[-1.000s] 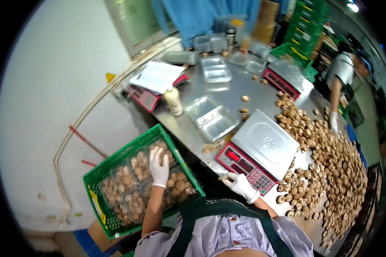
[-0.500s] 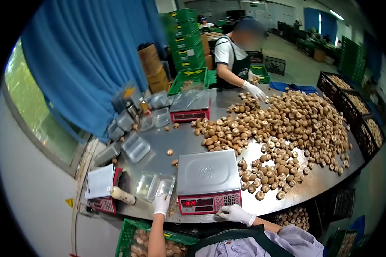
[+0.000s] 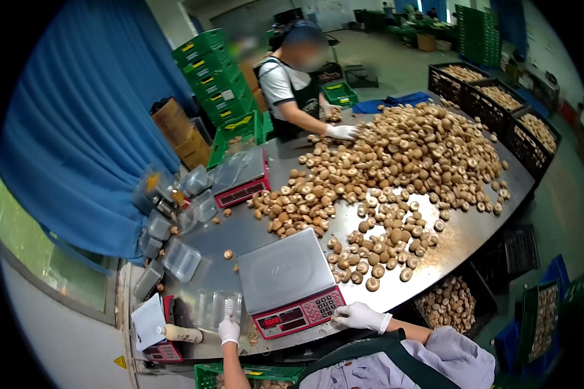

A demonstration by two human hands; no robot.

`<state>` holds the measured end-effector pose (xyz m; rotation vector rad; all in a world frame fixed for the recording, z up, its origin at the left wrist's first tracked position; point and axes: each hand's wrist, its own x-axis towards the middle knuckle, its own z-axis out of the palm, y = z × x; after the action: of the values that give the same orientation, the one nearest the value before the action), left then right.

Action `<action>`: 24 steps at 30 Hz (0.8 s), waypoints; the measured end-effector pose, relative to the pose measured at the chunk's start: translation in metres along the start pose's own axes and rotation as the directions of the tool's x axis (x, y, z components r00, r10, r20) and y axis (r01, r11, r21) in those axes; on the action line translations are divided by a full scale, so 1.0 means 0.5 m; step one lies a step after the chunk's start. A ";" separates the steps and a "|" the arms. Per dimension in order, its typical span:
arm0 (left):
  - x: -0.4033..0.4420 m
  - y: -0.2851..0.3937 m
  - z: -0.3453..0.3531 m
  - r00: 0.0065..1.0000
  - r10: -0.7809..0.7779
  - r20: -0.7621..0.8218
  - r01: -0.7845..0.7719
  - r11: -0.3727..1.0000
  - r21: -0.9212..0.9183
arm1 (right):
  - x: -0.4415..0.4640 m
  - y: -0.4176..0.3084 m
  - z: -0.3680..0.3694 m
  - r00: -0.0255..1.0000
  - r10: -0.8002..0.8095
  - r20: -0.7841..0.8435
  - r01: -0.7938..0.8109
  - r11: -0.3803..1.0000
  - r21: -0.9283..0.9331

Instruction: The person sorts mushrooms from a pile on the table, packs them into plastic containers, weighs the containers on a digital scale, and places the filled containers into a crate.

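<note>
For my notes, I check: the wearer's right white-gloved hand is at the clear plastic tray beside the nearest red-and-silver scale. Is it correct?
Only the hand is wrong: the head view shows the left hand at the tray beside that scale.

2 white-gloved hands (image 3: 362, 318), pale lilac shirt (image 3: 453, 353), dark green apron (image 3: 370, 346)

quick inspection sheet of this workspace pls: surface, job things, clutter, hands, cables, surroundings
Surface: metal table, crumbs beside the near scale
Job's things: mushrooms heaped loose; near scale's display lit red; clear container left of it
Clutter: bottle and papers at the table's left end
Hands: both gloved; left hand at the clear container, right hand by the scale's keypad; grips unclear
Cables: nothing seen
Surroundings: co-worker's gloved hand at the heap; stacked green crates; blue curtain
</note>
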<state>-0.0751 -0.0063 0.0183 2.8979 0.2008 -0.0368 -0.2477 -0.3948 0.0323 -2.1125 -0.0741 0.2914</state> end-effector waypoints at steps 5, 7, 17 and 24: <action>0.034 -0.053 0.046 0.996 0.018 -0.090 -0.025 0.997 -0.078 | -0.013 0.035 -0.027 0.998 0.058 -0.015 -0.059 0.998 -0.035; 0.059 -0.088 0.061 0.985 0.037 -0.168 -0.053 0.994 -0.091 | -0.019 0.066 -0.025 0.994 0.029 -0.103 -0.037 0.997 -0.068; 0.126 -0.197 0.044 0.989 0.057 -0.135 -0.076 0.988 -0.135 | -0.038 0.123 -0.105 0.975 0.049 -0.217 -0.066 0.995 -0.076; 0.111 -0.132 -0.100 0.826 -0.037 -0.563 -0.036 0.992 -0.117 | -0.057 0.139 -0.179 0.957 0.105 -0.271 -0.123 0.991 -0.049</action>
<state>-0.0287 0.0764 0.0491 2.6984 0.2902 0.8158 -0.2587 -0.5111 0.0238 -2.2062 0.2014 0.0697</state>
